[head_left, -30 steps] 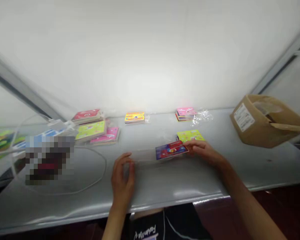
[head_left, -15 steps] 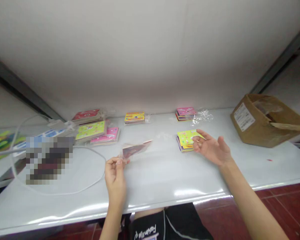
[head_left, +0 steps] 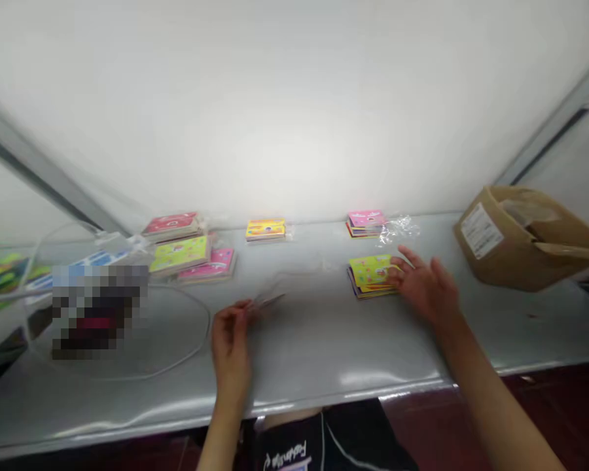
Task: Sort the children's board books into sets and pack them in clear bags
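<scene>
My left hand [head_left: 230, 333] is pinched shut on a clear plastic bag [head_left: 267, 301], which is blurred and seen nearly edge-on above the table. A dark flat piece shows in it only faintly. My right hand [head_left: 429, 284] is open, palm turned up and fingers spread, beside a small stack of yellow-green cards [head_left: 370, 271]. Its fingertips overlap the right edge of that stack; whether they touch it I cannot tell. Behind lies a pink-topped stack of cards [head_left: 366, 219] with crumpled clear plastic [head_left: 397, 229] at its side.
Further card stacks lie at the back: a yellow-orange one [head_left: 266, 229], a red one [head_left: 171, 226], a green one [head_left: 180, 254] and a pink one [head_left: 216, 263]. An open cardboard box [head_left: 500, 245] stands at right. A white cable [head_left: 177, 362] loops across the table's left side.
The plastic bag in my left hand has tilted from showing its face to nearly edge-on. My right hand has shifted slightly to the right, still open.
</scene>
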Tool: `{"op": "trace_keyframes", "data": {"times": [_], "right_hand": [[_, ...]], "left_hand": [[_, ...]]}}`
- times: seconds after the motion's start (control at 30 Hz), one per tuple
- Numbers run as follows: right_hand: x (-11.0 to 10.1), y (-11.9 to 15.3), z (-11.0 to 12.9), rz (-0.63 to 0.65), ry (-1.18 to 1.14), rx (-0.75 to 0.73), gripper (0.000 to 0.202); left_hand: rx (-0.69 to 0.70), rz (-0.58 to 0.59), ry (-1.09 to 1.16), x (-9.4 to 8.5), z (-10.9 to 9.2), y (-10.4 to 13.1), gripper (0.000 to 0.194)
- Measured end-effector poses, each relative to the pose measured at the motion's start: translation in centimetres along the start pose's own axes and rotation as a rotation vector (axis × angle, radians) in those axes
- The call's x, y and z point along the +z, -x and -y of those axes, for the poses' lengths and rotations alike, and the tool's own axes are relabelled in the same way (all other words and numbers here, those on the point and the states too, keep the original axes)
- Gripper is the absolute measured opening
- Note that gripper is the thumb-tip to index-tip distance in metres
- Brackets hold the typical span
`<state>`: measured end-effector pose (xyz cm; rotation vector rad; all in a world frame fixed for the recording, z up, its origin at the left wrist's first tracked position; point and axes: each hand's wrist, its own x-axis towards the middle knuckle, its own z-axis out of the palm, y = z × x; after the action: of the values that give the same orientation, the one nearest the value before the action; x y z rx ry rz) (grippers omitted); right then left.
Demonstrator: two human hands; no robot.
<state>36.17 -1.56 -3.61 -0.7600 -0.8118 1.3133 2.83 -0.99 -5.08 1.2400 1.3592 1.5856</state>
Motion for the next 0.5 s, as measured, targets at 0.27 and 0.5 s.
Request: {"op": "trace_keyframes", "data": {"times": [0.27, 0.5], "right_hand": [[-2.3, -1.0, -0.3, -0.452, 0.042, -0.218, 0.020], [-4.3, -1.4, -1.5, -0.723, 0.208, -0.154, 0.023]], "left_hand": [[0.186, -0.106, -0.175, 0.0, -0.7, 0.4, 0.013], [0.405, 0.095, -0.489, 0.0, -1.2, 0.7, 0.004]]}}
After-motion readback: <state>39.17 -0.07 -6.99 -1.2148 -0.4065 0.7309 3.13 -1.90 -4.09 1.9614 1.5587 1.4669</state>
